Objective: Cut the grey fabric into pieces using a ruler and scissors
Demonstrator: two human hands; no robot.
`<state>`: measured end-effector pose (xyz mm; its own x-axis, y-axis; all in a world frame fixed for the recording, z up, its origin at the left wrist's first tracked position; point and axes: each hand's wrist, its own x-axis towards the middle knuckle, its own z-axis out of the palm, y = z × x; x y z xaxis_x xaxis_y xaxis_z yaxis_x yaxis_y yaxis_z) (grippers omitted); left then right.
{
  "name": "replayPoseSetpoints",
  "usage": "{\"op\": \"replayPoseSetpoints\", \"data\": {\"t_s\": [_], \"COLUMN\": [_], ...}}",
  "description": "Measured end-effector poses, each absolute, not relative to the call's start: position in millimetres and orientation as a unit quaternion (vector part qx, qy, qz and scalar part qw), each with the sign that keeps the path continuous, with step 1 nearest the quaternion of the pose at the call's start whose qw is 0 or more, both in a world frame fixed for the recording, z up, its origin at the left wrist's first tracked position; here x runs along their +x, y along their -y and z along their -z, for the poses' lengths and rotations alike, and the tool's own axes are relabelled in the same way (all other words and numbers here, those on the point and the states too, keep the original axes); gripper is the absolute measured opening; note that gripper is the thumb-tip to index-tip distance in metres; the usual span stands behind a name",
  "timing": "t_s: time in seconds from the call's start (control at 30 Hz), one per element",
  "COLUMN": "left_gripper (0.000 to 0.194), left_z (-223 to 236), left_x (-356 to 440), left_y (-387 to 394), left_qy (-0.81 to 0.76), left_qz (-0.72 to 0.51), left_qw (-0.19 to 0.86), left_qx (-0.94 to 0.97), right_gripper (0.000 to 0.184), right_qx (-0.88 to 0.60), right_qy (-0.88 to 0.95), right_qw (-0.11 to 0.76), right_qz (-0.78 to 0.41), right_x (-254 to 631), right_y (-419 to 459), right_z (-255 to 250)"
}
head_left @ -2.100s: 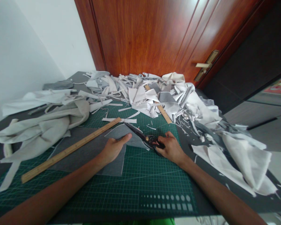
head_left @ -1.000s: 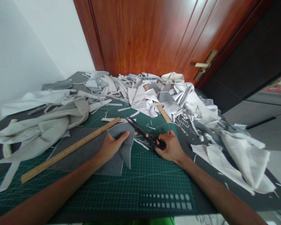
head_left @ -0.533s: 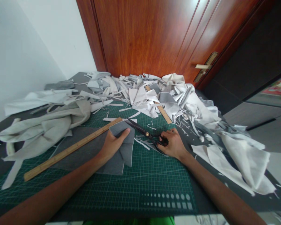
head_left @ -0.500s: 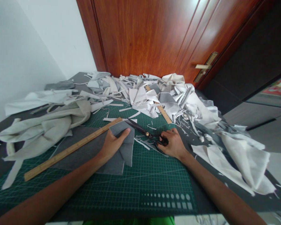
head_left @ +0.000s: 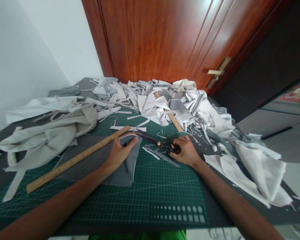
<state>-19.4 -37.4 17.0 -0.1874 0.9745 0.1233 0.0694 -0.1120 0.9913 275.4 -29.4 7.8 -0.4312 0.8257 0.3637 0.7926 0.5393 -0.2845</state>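
My left hand (head_left: 120,151) is closed on the far corner of a grey fabric piece (head_left: 125,170), folding it up off the green cutting mat (head_left: 150,190). My right hand (head_left: 186,151) grips the handles of black scissors (head_left: 155,141), whose blades point left toward the raised fabric edge. Thin grey offcut strips (head_left: 160,155) lie on the mat just below the scissors. A long wooden ruler (head_left: 77,158) lies diagonally to the left of my left hand, resting on the grey fabric.
A heap of white and grey fabric scraps (head_left: 165,100) fills the far and right side of the table. Beige cloth (head_left: 45,140) lies bunched at the left. A second wooden ruler (head_left: 171,116) pokes from the heap. A brown door (head_left: 165,36) stands behind.
My left hand lifted and folded the grey fabric's far corner, which earlier lay flat. The scissors moved forward along its edge and a thin strip came away onto the mat.
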Motion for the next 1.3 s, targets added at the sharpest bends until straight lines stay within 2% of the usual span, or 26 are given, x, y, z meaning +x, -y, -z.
{"op": "replayPoseSetpoints", "data": {"t_s": [0.23, 0.9, 1.13, 1.3], "left_gripper": [0.042, 0.041, 0.047, 0.04], "left_z": [-16.1, -20.1, -13.6, -16.9], "left_x": [-18.0, -16.0, -17.1, -18.1], "left_y": [37.1, 37.7, 36.0, 37.0], "left_qy": [-0.521, -0.521, -0.522, -0.534], "left_qz": [-0.586, -0.574, -0.579, -0.565], "left_qw": [0.457, 0.496, 0.477, 0.446], "left_qx": [0.419, 0.391, 0.406, 0.443], "right_gripper": [0.012, 0.013, 0.013, 0.014], "right_qx": [-0.474, -0.473, -0.476, -0.475], "right_qy": [0.844, 0.845, 0.844, 0.845], "right_qw": [0.249, 0.248, 0.244, 0.243], "right_qz": [-0.035, -0.026, -0.03, -0.032], "right_x": [276.1, 276.5, 276.2, 276.0], "right_y": [28.7, 29.1, 28.9, 29.1], "right_z": [-8.0, -8.2, -8.3, -8.6]}}
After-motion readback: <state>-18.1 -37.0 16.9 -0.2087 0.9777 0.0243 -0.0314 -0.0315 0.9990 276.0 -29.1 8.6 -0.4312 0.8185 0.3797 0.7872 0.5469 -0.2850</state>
